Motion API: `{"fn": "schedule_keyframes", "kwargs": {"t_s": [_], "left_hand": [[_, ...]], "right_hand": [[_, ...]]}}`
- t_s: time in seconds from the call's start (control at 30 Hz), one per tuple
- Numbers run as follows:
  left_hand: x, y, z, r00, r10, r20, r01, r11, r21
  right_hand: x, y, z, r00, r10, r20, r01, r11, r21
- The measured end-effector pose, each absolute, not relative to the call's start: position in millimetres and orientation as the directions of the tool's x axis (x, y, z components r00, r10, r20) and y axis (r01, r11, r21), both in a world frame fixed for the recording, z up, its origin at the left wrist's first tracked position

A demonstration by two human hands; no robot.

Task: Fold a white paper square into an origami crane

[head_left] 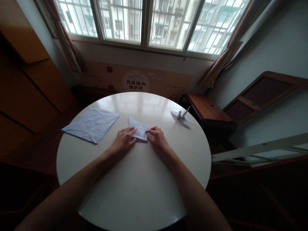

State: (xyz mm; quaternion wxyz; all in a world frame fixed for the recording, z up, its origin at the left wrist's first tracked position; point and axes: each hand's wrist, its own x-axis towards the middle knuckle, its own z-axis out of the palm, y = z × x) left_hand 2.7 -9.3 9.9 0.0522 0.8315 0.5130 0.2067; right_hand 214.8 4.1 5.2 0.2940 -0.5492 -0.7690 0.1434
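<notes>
A small folded piece of white paper lies flat near the middle of the round white table. My left hand rests on its left edge, index finger stretched onto the paper and pressing it down. My right hand is at its right corner, fingers curled and pinching that edge. A finished white paper crane stands on the table to the right, apart from both hands.
A creased square paper sheet lies flat on the table's left side. Behind the table is a barred window with curtains. A wooden bench stands at the right, wooden furniture at the left.
</notes>
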Motion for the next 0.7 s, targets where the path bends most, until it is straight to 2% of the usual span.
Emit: {"fn": "schedule_keyframes", "kwargs": {"t_s": [0.13, 0.27, 0.5, 0.7], "left_hand": [[2, -8, 3, 0.418, 0.873, 0.251, 0.85, -0.473, 0.232], [1, -7, 3, 0.435, 0.869, 0.237, 0.849, -0.484, 0.215], [0, -9, 12, 0.463, 0.844, 0.271, 0.82, -0.524, 0.231], [0, -8, 16, 0.455, 0.836, 0.307, 0.794, -0.537, 0.286]], "right_hand": [[214, 4, 6, -0.221, 0.932, 0.286, 0.766, 0.347, -0.541], [215, 4, 6, -0.214, 0.934, 0.288, 0.755, 0.345, -0.557], [214, 8, 5, -0.181, 0.927, 0.328, 0.698, 0.356, -0.621], [212, 3, 7, -0.263, 0.9, 0.348, 0.657, 0.431, -0.618]]}}
